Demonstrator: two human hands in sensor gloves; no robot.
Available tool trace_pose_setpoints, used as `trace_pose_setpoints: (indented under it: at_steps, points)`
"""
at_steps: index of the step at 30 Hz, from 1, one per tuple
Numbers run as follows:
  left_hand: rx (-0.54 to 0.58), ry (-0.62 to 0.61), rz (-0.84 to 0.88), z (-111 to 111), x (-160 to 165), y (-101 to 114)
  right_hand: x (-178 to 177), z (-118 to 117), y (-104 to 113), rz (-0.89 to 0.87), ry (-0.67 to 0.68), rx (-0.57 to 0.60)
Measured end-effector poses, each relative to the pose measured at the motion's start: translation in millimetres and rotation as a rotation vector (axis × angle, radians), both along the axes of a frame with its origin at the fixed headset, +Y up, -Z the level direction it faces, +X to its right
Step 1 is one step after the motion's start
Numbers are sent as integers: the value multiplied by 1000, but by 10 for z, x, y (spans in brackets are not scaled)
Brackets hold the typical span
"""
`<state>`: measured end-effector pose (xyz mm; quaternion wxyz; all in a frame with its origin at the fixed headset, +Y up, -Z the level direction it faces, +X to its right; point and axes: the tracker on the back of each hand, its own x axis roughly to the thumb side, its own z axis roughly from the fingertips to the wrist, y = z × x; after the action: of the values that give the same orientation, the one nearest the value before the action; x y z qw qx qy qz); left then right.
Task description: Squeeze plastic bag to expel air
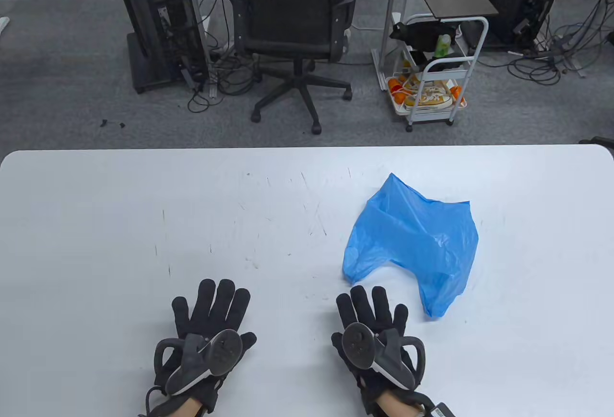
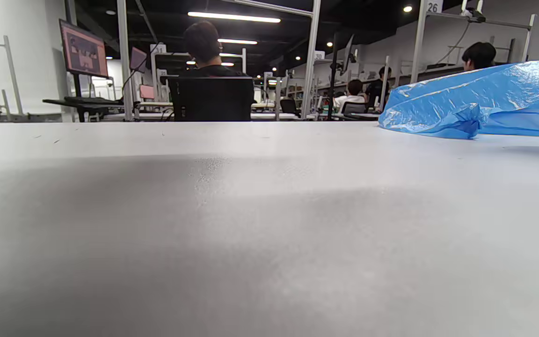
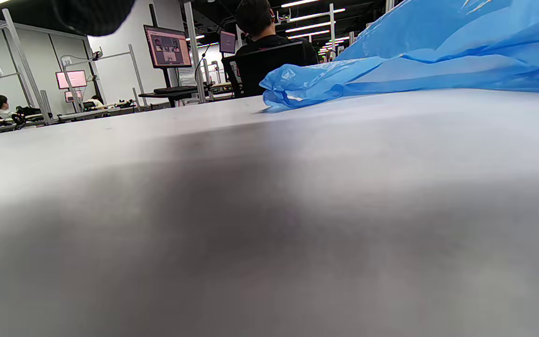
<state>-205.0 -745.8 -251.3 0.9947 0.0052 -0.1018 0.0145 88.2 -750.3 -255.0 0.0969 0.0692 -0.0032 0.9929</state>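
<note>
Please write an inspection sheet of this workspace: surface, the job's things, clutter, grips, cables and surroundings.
Surface: white table, fine scratch marks near the middle.
Job's things: blue plastic bag, crumpled and puffy, right of centre, untouched.
Clutter: nothing seen on the table.
Grips: left hand and right hand rest flat on the table, fingers extended, holding nothing; right fingertips near the bag's corner.
Cables: many loose on the floor.
Surroundings: office chair, white cart holding shoes.

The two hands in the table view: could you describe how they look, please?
Both the left hand and the right hand wear black fabric gloves. A dark grey tracker with a round disc and ring is strapped on each back. Bare skin shows at both wrists, and black cables run there.
</note>
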Motion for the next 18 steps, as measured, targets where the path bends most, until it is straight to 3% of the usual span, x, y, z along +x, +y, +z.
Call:
trace_pose_setpoints:
  at_steps: [18]
  points:
    - [5,-39,-3,20,57,10,91,-41,-19,-17,-47,-50]
